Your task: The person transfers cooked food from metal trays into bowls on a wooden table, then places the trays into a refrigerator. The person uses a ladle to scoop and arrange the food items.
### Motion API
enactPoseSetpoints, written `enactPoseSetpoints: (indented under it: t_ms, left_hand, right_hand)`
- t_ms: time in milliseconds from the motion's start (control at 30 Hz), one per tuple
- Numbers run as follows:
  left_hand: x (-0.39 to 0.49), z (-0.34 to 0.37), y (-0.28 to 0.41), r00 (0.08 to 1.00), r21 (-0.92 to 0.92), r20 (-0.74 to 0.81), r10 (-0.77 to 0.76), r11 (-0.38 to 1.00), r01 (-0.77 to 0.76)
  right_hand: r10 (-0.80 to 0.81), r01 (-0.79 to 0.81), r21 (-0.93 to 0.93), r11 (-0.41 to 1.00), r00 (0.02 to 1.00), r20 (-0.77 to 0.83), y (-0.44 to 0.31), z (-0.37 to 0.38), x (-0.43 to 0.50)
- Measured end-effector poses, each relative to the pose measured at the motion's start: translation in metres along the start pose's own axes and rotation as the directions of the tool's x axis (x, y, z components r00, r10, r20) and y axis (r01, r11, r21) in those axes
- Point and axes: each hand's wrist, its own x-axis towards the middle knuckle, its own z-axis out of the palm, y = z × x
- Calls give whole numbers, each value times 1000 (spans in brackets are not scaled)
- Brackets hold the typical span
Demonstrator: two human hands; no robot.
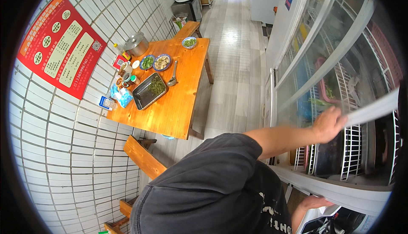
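Observation:
My left hand (330, 124) is at the white frame of a sliding glass door (371, 106) on a refrigerated display cabinet, its fingers curled at the frame's edge and slightly blurred. Behind the door, white wire shelves (350, 154) hold a pink basket (323, 84) with greens and dark trays (328, 156). Lower down, my right hand (314, 202) lies near the cabinet's bottom edge, against a white object (322, 216); its fingers are partly hidden, so its grip does not show.
A wooden table (172, 119) at the left bears a metal tray of chopped herbs (145, 95), a ladle (172, 80), bowls of food (162, 62) and a steel pot (137, 44). Wooden benches (143, 157) stand by the tiled wall. A grey floor aisle (228, 58) runs between table and cabinet.

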Motion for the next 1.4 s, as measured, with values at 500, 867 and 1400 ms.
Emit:
enactPoseSetpoints:
  t_ms: [500, 867, 1400]
  left_hand:
    - [-113, 21, 73, 858, -244, 475, 196, 966, -85]
    - [-77, -108, -68, 731, 86, 623, -278, 953, 289]
    - [-327, -641, -294, -403, -801, -552, -730, 598, 16]
  right_hand:
    - [292, -313, -108, 943, 630, 720, 70, 5, -137]
    - [72, -54, -75, 996, -60, 996, -17, 164, -186]
    - [-160, 50, 238, 970, -605, 780, -367, 500, -232]
